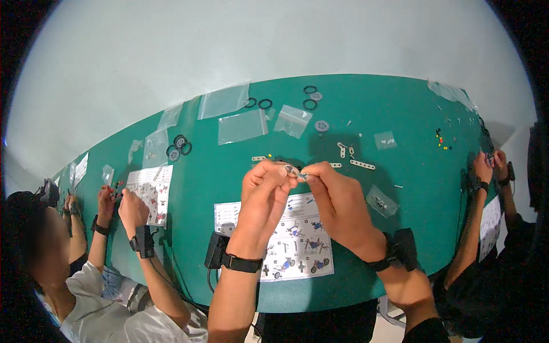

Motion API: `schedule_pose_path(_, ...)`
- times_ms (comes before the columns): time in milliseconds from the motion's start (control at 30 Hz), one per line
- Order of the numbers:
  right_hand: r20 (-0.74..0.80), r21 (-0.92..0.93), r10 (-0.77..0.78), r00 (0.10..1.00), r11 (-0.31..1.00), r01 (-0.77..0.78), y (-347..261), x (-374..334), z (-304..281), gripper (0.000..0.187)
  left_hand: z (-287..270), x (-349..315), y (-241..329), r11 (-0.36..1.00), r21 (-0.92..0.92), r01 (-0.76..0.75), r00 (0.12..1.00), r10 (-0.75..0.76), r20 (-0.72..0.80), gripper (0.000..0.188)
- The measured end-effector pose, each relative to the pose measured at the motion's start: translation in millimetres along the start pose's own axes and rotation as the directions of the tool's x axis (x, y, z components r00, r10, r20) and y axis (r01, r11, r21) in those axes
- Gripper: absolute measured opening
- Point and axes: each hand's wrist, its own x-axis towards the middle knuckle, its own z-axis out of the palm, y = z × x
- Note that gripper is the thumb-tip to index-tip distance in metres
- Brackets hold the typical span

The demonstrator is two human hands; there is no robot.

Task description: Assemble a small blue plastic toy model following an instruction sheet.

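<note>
My left hand (pixel 265 193) and my right hand (pixel 338 201) meet above the table, fingertips closed on a small silvery metal part (pixel 295 172). Its exact kind is too small to make out, and my fingers hide much of it. Beneath my hands lies a printed instruction sheet (pixel 298 254) with pictures of small blue model vehicles. Just past my fingers are pale perforated strips, one on the left (pixel 259 159) and a longer strip (pixel 362 164) on the right. An angled perforated piece (pixel 342 150) lies beyond them.
Black rings (pixel 265 104), a grey wheel (pixel 322 126) and clear plastic bags (pixel 242 127) lie farther back on the green table (pixel 400 114). A small bag of hardware (pixel 382 201) is right of my right hand. Other people work at both sides, a co-worker's hand (pixel 134 210) at left.
</note>
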Motion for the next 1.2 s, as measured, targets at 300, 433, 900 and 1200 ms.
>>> schedule_pose_path(300, 0.043, -0.043, -0.013, 0.999, 0.999, 0.015, 6.8, -1.5, 0.5, 0.01, -0.4, -0.6, -4.6, 0.997, 0.077, 0.018, 0.993, -0.008, -0.118, 0.013)
schedule_pose_path(433, 0.033, -0.018, -0.073, 0.997, 0.997, 0.073, 10.6, 0.7, -1.7, 0.01, -4.5, -0.1, -3.8, 0.999, 0.031, 0.041, 0.996, -0.039, -0.077, 0.013)
schedule_pose_path(900, 0.122, 0.289, 0.282, 0.952, 0.907, -0.306, 21.5, 5.3, -5.6, 0.024, 3.3, 0.6, 14.5, 0.979, 0.188, 0.074, 0.989, -0.048, -0.138, 0.018)
schedule_pose_path(1200, 0.135, 0.335, 0.311, 0.941, 0.879, -0.339, 24.1, 8.2, -8.7, 0.023, -28.1, -7.8, 44.6, 0.208, 0.975, 0.083, 0.907, 0.39, -0.16, 0.017)
